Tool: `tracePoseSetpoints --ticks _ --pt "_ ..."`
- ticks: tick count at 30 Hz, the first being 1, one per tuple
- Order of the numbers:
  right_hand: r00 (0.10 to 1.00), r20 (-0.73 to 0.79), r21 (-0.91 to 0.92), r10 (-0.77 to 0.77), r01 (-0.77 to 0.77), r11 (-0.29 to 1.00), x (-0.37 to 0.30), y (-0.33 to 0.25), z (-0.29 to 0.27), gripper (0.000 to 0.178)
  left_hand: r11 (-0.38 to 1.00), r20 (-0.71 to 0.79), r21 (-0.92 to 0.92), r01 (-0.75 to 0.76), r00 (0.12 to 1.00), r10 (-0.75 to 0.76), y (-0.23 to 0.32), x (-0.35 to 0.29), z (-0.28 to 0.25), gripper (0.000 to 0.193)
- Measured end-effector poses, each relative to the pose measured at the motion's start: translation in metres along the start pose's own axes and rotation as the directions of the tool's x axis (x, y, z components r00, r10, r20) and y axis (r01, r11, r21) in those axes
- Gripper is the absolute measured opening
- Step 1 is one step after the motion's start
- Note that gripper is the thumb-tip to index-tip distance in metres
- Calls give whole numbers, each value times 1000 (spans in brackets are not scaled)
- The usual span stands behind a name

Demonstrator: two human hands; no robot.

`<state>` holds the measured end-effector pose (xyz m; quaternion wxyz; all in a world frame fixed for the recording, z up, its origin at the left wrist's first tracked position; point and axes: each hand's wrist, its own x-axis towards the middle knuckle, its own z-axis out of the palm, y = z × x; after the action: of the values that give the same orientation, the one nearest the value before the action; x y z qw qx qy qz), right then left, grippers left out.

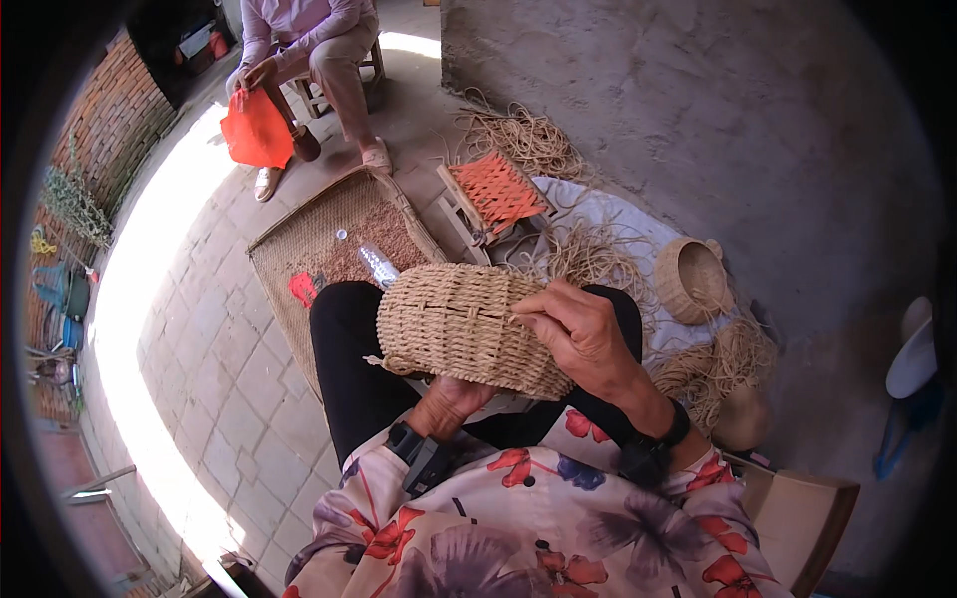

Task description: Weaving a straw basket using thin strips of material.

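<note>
A tan basket [454,324] woven from twisted straw cord lies tilted across my lap, its ribbed side facing up. My left hand [461,394] supports it from below; its fingers go out of sight under the basket. At the basket's right part, my right hand [578,334] has thumb and forefinger pinched together against the weave. Whatever is between those fingertips is too small to make out. A short cord end [374,360] sticks out at the basket's lower left.
Ahead, a woven mat [289,239] bears brown kernels and a plastic bottle [379,267]. A stool with orange webbing [498,191] stands beside it. To the right are loose cord [598,254] and a second basket [691,279]. Opposite sits a person holding red cloth [256,130].
</note>
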<state>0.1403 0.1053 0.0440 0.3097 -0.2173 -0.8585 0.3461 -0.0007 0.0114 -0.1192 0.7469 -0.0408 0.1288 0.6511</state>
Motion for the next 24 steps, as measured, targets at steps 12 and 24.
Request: tracePoseSetpoints --ticks 12,24 --pt "990 -72 -329 -121 91 940 -2 4 13 13 997 87 75 -1 996 -5 -1 0 -22 53" --pt "993 93 -211 -73 91 973 4 3 4 8 996 47 86 -11 999 7 -2 2 -22 53"
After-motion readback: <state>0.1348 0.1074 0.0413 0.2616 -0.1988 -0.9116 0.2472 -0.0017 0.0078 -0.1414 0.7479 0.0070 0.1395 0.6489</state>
